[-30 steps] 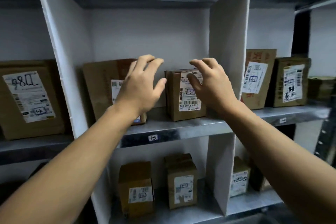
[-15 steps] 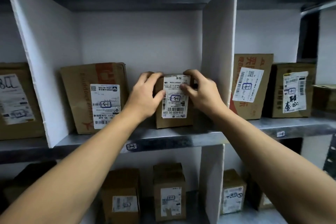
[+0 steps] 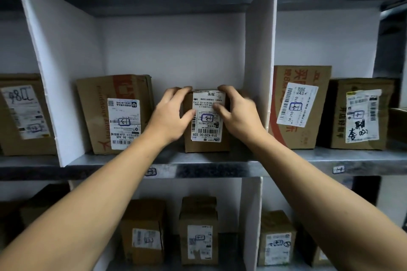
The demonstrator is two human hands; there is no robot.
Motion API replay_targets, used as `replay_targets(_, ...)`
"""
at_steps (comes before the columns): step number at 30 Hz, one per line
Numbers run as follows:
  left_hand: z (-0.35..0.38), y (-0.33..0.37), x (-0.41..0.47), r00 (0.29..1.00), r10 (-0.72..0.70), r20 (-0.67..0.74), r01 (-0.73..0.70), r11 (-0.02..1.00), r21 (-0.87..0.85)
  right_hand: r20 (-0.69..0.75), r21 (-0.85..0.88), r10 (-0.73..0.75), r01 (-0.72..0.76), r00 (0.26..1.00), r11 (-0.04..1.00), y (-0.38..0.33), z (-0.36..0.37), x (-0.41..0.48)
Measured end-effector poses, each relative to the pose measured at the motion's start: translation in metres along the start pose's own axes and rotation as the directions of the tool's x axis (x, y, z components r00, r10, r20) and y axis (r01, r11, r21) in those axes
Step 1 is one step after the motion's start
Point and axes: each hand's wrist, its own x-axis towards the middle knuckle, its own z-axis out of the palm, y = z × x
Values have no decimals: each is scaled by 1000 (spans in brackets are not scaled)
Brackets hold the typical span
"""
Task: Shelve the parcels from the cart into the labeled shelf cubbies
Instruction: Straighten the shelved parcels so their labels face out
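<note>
The small brown cardboard parcel (image 3: 207, 125) with its white label stood upright on the grey metal shelf (image 3: 220, 164) in the middle cubby (image 3: 176, 50); the left hand (image 3: 169, 116) and right hand (image 3: 239, 114) gripped its upper sides, fingers curled; it seemed light and stiff, best held by opposite sides.

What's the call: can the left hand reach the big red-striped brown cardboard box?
Probably yes: left hand grips the small labelled brown cardboard box; the big red-striped box stands just beside, nothing between. Must release first.

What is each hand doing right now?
The left hand grips the small box, fingers curled over its top.
The right hand grips the same box from the other side.
</note>
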Motion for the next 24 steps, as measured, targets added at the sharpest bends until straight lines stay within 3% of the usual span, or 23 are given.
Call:
replay_targets(4, -10, 10, -13, 997, -41, -61, 45, 997, 64, -22, -168, -37, 33, 999, 985, -8, -8, -19)
replay_targets(10, -24, 27, -44, 993, 41, -114, -25, 990, 136, -11, -360, -212, 194, 977, 912, -28, -37, -61)
replay_targets(14, -30, 51, -58, 992, 67, -110, -50, 988, 145, 2, -438, -254, 229, 967, 869, -32, -67, -86)
replay_targets(24, -3, 133, -77, 973, 229, 10, -226, 956, 185, 3, -684, -50, 39, 999, 729, 6, -150, -134)
